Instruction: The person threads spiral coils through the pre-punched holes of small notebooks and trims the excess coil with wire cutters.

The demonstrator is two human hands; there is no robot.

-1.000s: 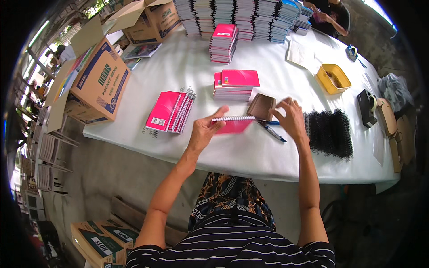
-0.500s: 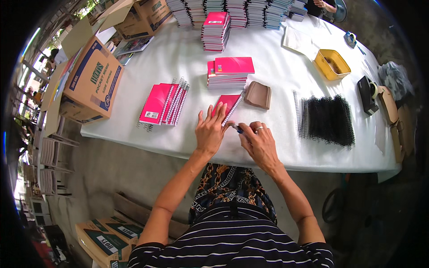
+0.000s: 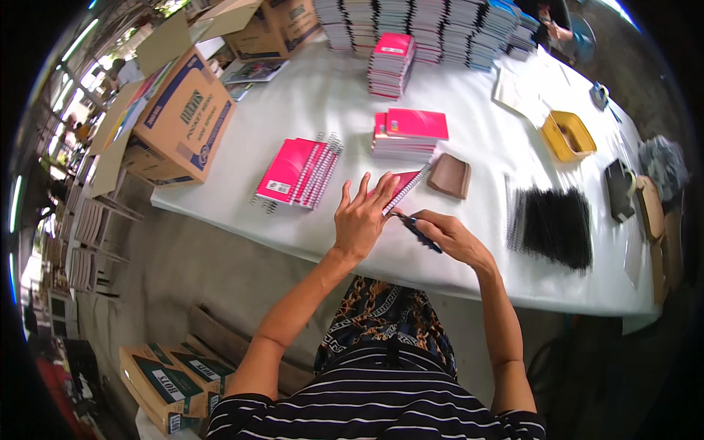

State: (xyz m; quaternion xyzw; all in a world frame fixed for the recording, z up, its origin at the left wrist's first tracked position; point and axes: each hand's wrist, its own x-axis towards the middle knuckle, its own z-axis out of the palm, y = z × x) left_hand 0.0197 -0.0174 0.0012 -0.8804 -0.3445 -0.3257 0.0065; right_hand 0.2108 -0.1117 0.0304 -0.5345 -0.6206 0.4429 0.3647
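Observation:
A pink spiral notebook (image 3: 405, 185) lies at a slant in front of me, its coil edge facing right. My left hand (image 3: 359, 224) rests on it with the fingers spread, covering its near left part. At the near end of the coil is the tip of a pair of dark-handled pliers (image 3: 419, 233). My right hand (image 3: 453, 236) grips these pliers by the handles. Whether the jaws hold the wire is too small to tell. A brown curved block (image 3: 449, 176) sits just right of the notebook. Left of my hands are several coiled pink notebooks (image 3: 297, 174), partly overlapping.
Beyond lies a stack of pink notebooks (image 3: 416, 125), with a taller pile (image 3: 391, 66) behind. Black coils (image 3: 551, 227) are bunched at right, near a yellow tub (image 3: 568, 136) and a tape dispenser (image 3: 620, 192). An open carton (image 3: 183, 121) stands left. A person's hand (image 3: 561, 33) shows far right.
The view has shifted, so the table appears tilted. My right hand has turned and drawn away from the coil, showing more of the pliers. My left hand stays on the notebook.

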